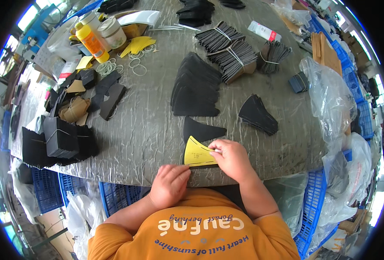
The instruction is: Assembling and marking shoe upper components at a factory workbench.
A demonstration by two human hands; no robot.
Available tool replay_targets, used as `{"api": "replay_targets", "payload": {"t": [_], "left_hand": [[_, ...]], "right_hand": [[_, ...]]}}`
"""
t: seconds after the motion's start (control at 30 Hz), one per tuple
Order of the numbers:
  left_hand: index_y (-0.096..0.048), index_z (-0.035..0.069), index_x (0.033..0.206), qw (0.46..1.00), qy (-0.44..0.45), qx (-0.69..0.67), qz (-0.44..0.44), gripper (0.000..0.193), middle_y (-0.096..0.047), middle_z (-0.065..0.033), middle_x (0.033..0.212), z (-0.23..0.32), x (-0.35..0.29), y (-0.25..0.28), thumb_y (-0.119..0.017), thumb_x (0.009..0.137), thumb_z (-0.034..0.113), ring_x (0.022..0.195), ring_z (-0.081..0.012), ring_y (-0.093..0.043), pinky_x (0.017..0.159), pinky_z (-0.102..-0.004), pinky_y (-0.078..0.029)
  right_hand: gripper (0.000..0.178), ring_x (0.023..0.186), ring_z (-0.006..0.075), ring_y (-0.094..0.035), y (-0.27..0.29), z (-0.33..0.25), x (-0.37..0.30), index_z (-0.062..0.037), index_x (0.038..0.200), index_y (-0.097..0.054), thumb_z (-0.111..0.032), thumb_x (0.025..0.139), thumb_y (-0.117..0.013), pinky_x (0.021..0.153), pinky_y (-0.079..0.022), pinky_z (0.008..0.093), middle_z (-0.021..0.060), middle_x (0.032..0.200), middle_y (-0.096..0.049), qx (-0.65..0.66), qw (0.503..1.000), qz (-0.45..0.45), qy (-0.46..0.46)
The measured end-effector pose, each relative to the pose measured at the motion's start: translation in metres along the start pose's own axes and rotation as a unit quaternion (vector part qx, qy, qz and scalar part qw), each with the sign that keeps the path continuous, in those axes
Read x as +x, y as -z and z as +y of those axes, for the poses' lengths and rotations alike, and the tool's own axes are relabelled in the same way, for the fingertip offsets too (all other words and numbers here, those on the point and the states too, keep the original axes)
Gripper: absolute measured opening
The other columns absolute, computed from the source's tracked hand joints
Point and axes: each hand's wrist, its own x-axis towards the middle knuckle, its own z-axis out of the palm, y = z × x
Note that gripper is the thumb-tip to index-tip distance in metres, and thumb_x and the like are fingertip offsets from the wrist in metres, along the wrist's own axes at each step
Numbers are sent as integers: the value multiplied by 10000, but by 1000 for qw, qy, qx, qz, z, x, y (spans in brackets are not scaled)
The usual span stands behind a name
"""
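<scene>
A yellow template [199, 154] with a curved edge and slots near its borders lies over a black cut piece [204, 166], whose dark edge shows below it. My right hand [233, 159] is closed at the template's right end, pinching a small white stick-like thing [218, 150], mostly hidden by the fingers. At the lower left corner, the fingers of my left hand [171, 184] are bent together and press on the template. Just beyond it lies another black piece [202, 129]. Farther off, a fanned stack of black pieces [195, 89] covers the table's middle.
Banded dark bundles [233, 54] lie at the far right, with a small black stack [258, 114] nearer. To the left are black stacks [61, 138], rubber bands [109, 68] and a yellow bottle [91, 42]. Plastic bags [328, 95] and blue crates [311, 208] line the right edge.
</scene>
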Motion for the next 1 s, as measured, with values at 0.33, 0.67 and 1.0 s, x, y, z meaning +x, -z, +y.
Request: {"api": "replay_targets", "payload": {"t": [0.33, 0.67, 1.0], "left_hand": [[-689, 26, 1095, 998, 22, 62, -13, 360, -637, -129, 1284, -10, 27, 1, -781, 758, 111, 1193, -334, -583, 966, -476, -471], [-710, 41, 1043, 998, 32, 46, -12, 311, -654, -112, 1256, -8, 31, 3, -784, 749, 109, 1159, -328, -597, 942, -466, -480], [-738, 112, 1015, 994, 49, 91, -18, 310, -672, -32, 1272, -9, 30, 6, -807, 721, 180, 1140, -307, -599, 960, -461, -443]], "right_hand": [[382, 944, 263, -592, -5, -7, -22, -66, 1058, -727, -137, 701, -842, 763, -542, 396, 51, 986, -585, -116, 986, 18, 117], [339, 949, 283, -579, -1, -3, -23, -46, 1051, -707, -131, 742, -820, 777, -530, 392, 71, 995, -586, -82, 991, 2, 104], [59, 738, 351, -643, -13, -21, -28, -24, 925, -606, -47, 928, -660, 657, -512, 389, 158, 852, -630, 189, 980, 24, 61]]}}
